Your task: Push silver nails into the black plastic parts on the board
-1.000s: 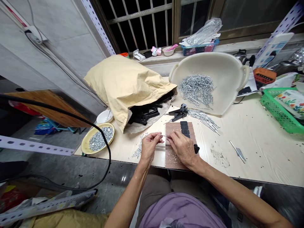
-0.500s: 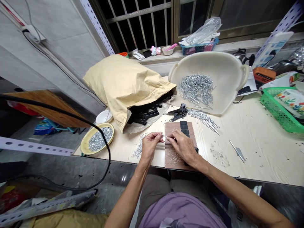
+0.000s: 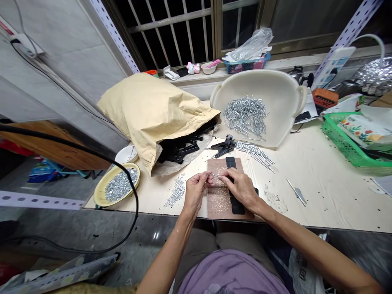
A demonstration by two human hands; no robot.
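Note:
My left hand (image 3: 194, 190) and my right hand (image 3: 241, 186) meet over a brown board (image 3: 218, 199) at the table's near edge. Between their pinched fingertips runs a thin metal pin (image 3: 215, 175). Black pads (image 3: 230, 162) lie in a row down the board, partly under my right hand. A small heap of tiny silver bits (image 3: 175, 193) lies just left of my left hand. Loose long pins (image 3: 256, 152) and black clips (image 3: 223, 146) lie beyond the board.
A cream tub (image 3: 272, 90) tilted at the back holds many silver pins. A tan sack (image 3: 153, 110) spills black parts at left. A yellow plate (image 3: 99, 195) of silver bits sits at the left edge. A green basket (image 3: 346, 145) stands right. A black cable (image 3: 92, 155) arcs at left.
The view has shifted, so everything sits a little lower and further left. Both hands stay pinched on the pin over the board; more of the black pads shows below my right hand.

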